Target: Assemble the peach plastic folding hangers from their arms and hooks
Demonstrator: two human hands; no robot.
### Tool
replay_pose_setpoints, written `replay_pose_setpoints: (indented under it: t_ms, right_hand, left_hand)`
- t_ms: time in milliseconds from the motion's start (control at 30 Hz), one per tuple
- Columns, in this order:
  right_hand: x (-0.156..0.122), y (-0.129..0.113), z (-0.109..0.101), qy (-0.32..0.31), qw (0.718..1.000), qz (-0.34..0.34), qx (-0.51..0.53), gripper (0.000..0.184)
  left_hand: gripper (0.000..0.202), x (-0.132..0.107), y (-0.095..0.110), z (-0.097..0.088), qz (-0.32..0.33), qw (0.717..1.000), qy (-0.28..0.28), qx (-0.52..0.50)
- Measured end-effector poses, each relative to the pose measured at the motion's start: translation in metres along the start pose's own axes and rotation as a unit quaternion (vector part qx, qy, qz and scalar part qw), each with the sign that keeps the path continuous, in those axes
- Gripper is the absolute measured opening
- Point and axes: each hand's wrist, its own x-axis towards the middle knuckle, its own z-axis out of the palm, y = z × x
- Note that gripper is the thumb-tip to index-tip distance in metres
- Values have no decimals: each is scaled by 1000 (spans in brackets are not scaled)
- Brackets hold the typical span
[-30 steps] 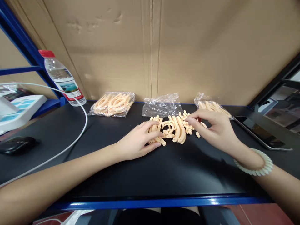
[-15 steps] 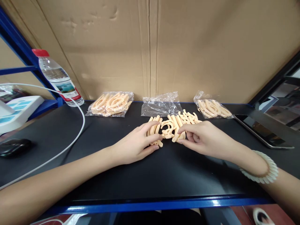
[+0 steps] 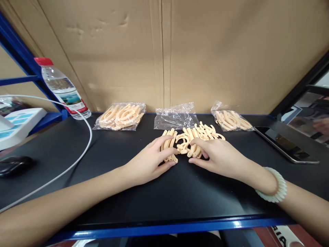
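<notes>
Curved peach plastic pieces [image 3: 203, 132] lie in a loose heap on the black table [image 3: 180, 192], toward the middle of its back edge. The left hand [image 3: 149, 163] has its fingers [image 3: 166, 151] curled half shut over a small aligned bundle [image 3: 168, 142], thumb underneath, pinning it to the table. The right hand [image 3: 218, 156] cups the near ends of several pieces beside that bundle, forefinger above and thumb below; whether it truly grips them or only rests against them is hard to tell from this angle.

The sorting would likely go best if each piece is turned to curve the same way before it joins the bundle, with the left hand's hold kept low and firm so the stack does not fan out.

Just behind the heap lies an empty clear bag [image 3: 176, 118]. Filled bags sit along the back edge to its left [image 3: 119, 116] and right [image 3: 231, 120]. A water bottle [image 3: 63, 91] stands at the back left corner, and a tablet [image 3: 282, 144] lies near the right edge.
</notes>
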Motion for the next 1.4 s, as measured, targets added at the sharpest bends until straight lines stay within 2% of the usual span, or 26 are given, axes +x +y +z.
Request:
replay_pose_setpoints:
  t_ms: [300, 400, 533, 633, 700, 800, 867, 1000, 1100, 1200, 1300, 1400]
  right_hand:
    - [3, -5, 0, -18, 1000, 21, -11, 19]
    - [3, -4, -1, -11, 1000, 18, -6, 26]
    - [3, 0, -3, 37, 998, 37, 45, 31]
    - [3, 1, -7, 84, 986, 39, 137, 26]
    - [1, -2, -9, 66, 975, -2, 210, 24]
    - [-5, -14, -8, -38, 950, -113, 288, 22]
    - [-10, -25, -3, -97, 934, -174, 296, 19]
    - [-17, -41, 11, -93, 943, -218, 233, 18]
    - [-16, -39, 10, -104, 931, -232, 261, 19]
    - [-10, -24, -8, -93, 916, -195, 339, 20]
    - [-8, -4, -34, -26, 933, -89, 348, 23]
    - [-20, 13, -47, 54, 964, 8, 260, 25]
  left_hand:
    - [37, -1, 1, 0, -34, 997, 16, -63]
    - [47, -1, -2, -3, -48, 994, 26, -93]
    - [57, 2, -7, -10, -54, 986, 56, -144]
    - [40, 4, -12, -10, -115, 962, 116, -218]
    - [29, 5, -15, -9, -173, 932, 160, -275]
    - [23, 5, -20, -6, -233, 889, 204, -337]
    - [22, 5, -22, -6, -248, 873, 220, -358]
    - [18, 5, -23, -4, -249, 858, 256, -369]
    - [15, 5, -22, -2, -248, 854, 266, -374]
    - [15, 5, -21, -1, -249, 849, 267, -383]
    - [14, 4, -22, 0, -261, 842, 275, -384]
    - [14, 5, -24, 0, -274, 832, 286, -388]
